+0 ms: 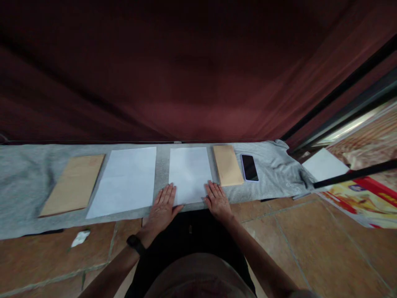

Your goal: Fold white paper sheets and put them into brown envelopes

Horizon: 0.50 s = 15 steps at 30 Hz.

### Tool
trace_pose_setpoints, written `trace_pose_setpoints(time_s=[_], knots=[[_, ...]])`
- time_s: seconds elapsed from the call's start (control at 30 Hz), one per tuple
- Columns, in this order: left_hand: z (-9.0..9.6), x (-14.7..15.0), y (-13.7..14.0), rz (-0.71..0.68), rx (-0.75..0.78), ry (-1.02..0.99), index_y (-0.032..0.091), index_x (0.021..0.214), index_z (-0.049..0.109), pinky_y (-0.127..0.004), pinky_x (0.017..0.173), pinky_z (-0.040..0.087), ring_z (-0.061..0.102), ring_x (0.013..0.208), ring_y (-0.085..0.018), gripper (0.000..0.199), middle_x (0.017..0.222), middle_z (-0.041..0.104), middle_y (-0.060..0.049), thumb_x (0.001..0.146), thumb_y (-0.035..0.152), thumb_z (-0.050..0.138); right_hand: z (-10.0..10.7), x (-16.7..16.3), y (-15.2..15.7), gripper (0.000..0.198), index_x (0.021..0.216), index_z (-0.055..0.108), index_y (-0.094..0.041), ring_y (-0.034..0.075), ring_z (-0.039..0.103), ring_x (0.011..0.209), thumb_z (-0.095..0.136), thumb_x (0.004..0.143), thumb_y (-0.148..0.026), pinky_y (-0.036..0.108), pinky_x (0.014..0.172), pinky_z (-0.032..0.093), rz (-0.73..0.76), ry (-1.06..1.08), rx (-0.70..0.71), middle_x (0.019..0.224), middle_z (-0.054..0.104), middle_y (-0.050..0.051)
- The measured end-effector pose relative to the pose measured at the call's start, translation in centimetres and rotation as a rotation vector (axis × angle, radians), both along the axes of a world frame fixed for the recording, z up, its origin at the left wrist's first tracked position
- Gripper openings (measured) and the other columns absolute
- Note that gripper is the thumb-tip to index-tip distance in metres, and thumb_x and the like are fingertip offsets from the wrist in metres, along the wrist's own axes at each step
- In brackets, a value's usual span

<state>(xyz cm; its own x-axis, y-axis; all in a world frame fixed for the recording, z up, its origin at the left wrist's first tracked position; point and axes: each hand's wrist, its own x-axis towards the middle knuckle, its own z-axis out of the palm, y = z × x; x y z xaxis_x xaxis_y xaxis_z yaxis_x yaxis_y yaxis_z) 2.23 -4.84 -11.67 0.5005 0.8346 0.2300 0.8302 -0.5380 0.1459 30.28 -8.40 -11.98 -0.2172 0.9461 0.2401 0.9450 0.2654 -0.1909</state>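
Rested left hand (163, 203) and right hand (218, 201) flat, gripping nothing, at seven and five o'clock of smooth, oblong white paper (190, 169) over rumpled grey cloth (161, 165), cut off at nine. Saw brown packet (228, 166) at three. Couldn't see hand-covered corners.

Only illegible lettering (388, 195) on the red-and-yellow packaging (362, 205)

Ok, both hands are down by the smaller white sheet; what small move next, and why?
Probably pinch the near edge of the smaller white sheet: it lies flat, with the left hand and right hand palm-down at its near corners, neither gripping it.
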Motion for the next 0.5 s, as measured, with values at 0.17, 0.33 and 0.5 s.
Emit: trace_pose_setpoints(time_s=[0.17,0.33,0.5], knots=[[1.0,0.4,-0.2,-0.059,-0.067,0.061,0.018,0.152,0.046,-0.061,0.125,0.018,0.038,0.149,-0.031,0.057,0.159,0.044,-0.014,0.099,0.037,0.047,0.1,0.5,-0.4,0.063,0.157,0.039,-0.012,0.030,0.039,0.149,0.054,0.102,-0.040,0.050,0.124,0.031,0.052,0.008,0.014,0.162,0.039,0.016],[2.4,1.4,0.4,-0.038,-0.166,0.121,0.017,0.144,0.056,-0.052,0.123,0.029,0.043,0.147,-0.030,0.052,0.154,0.050,-0.014,0.092,0.021,0.052,0.1,0.4,-0.5,0.063,0.154,0.042,-0.012,0.031,0.038,0.149,0.058,0.099,-0.038,0.052,0.124,0.032,0.072,0.031,0.006,0.162,0.039,0.017],[3.6,1.1,1.3,-0.077,-0.215,0.040,0.015,0.133,0.065,-0.046,0.118,0.040,0.055,0.137,-0.027,0.041,0.143,0.063,-0.014,0.097,0.017,0.045,0.9,0.7,-0.5,0.061,0.152,0.047,-0.014,0.031,0.039,0.148,0.061,0.097,-0.035,0.055,0.123,0.033,0.085,0.106,-0.027,0.159,0.043,0.017]])
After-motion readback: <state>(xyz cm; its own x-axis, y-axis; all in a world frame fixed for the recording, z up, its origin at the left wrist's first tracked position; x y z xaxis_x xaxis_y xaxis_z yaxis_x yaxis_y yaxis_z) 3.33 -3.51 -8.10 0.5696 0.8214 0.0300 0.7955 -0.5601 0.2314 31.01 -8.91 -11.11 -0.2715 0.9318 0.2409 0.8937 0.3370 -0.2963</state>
